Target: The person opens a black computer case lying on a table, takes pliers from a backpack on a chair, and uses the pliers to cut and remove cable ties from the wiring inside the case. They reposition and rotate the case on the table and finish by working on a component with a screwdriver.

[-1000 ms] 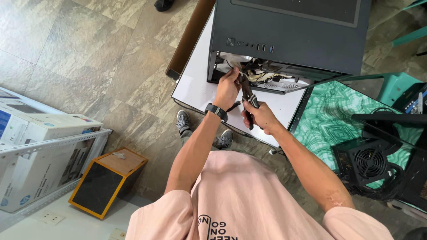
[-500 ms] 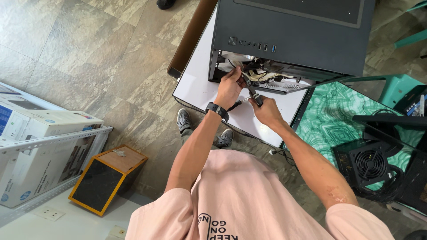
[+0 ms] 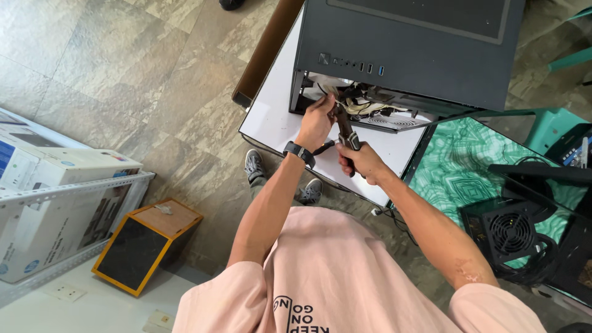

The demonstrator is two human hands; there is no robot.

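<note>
A dark computer case (image 3: 407,49) lying on a white table (image 3: 271,117) is worked on from above, with a bundle of pale cables (image 3: 364,102) spilling from its open side. The left hand (image 3: 316,122), a dark watch at its wrist, is closed around cables at the mouth of the case. The right hand (image 3: 364,161), just in front of the case, is wrapped shut on the handles of a pair of cutting pliers (image 3: 344,131), whose nose is pointed into the bundle. Both arms are extended forward, elbows bent, wrists nearly touching. Whether the jaws are closed on anything cannot be made out. A wire could be nicked instead of a tie if the nose is pushed in blind, or the left fingers could be pinched, so close are they held to the blades.
</note>
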